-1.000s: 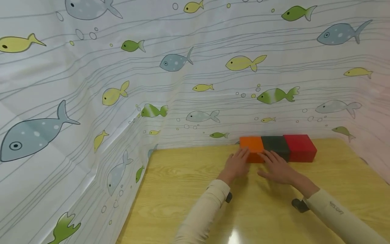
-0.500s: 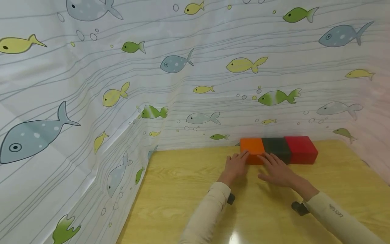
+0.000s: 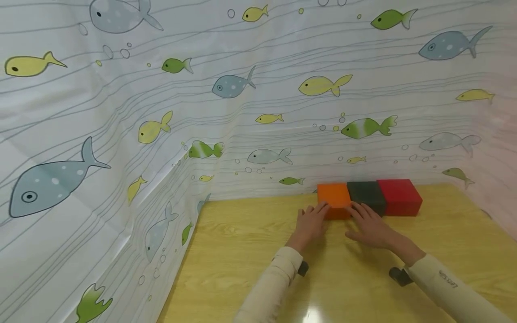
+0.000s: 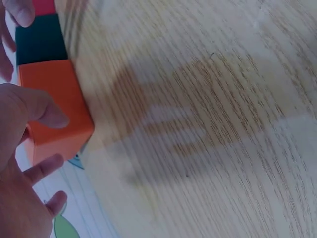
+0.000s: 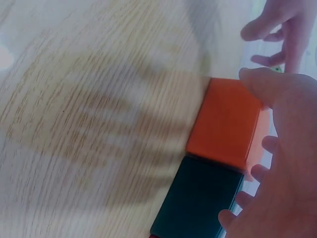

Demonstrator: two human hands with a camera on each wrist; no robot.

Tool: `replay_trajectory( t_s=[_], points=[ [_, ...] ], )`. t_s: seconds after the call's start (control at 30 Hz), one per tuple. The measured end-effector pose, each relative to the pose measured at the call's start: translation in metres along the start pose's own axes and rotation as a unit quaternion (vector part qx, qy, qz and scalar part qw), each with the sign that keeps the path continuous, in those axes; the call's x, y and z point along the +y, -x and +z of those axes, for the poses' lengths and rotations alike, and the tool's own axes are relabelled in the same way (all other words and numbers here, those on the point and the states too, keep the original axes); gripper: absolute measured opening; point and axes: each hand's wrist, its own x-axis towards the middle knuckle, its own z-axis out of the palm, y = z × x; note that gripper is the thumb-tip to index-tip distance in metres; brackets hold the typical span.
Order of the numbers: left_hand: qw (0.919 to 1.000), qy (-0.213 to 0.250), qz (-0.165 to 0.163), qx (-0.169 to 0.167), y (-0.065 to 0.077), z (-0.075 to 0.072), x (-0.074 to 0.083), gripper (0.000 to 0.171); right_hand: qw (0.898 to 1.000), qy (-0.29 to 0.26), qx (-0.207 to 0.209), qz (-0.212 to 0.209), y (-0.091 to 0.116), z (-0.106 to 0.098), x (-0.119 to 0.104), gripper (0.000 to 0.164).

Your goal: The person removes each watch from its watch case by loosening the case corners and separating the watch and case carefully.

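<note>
An orange block (image 3: 333, 194), a dark green block (image 3: 366, 192) and a red block (image 3: 397, 192) stand side by side in a row against the back wall. My left hand (image 3: 310, 223) has its fingertips at the left front edge of the orange block, fingers loosely bent. At that block's right front edge, by the seam with the dark green one, are the fingertips of my right hand (image 3: 372, 228), spread and relaxed. In the left wrist view the left thumb (image 4: 49, 115) overlaps the orange block's front face. The right wrist view has the right thumb (image 5: 260, 85) near its upper corner.
A white sheet with printed fish (image 3: 268, 155) covers the back and left walls. The wood-grain table (image 3: 230, 251) stretches in front of the blocks. Dark wrist devices (image 3: 400, 276) sit under both light sleeves (image 3: 268, 282).
The orange block has shifted very slightly toward me, out of line with the dark green block. Both hands stay close to it with only small movements; the head view shifts a little.
</note>
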Motion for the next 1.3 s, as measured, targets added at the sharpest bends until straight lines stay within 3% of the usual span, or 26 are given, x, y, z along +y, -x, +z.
replay_trajectory(
  t_s=[0.23,0.5,0.7,0.93,1.13,1.3],
  points=[
    [1.0,0.0,-0.004,0.008,-0.002,-0.006,-0.002,0.06,1.0,0.011,-0.008,-0.002,-0.005,0.004,0.003,0.079],
    [0.9996,-0.024,0.006,0.016,-0.022,-0.004,-0.001,0.06,1.0,0.001,-0.018,0.004,-0.005,0.006,0.0,0.08],
    [0.9994,-0.025,-0.011,-0.02,-0.03,-0.016,0.005,0.07,1.0,0.002,-0.016,0.001,-0.01,0.007,-0.004,0.079],
    [0.999,-0.011,-0.021,-0.039,-0.038,-0.018,0.001,0.066,1.0,-0.003,-0.003,-0.012,-0.01,0.009,-0.005,0.081],
    [0.9994,0.012,-0.008,-0.031,-0.03,-0.012,-0.001,0.064,0.999,0.018,0.01,-0.026,-0.005,0.018,0.003,0.082],
    [0.9998,0.006,0.017,0.01,-0.013,-0.006,-0.002,0.059,0.998,0.008,0.043,-0.049,-0.004,0.018,0.004,0.082]
  ],
)
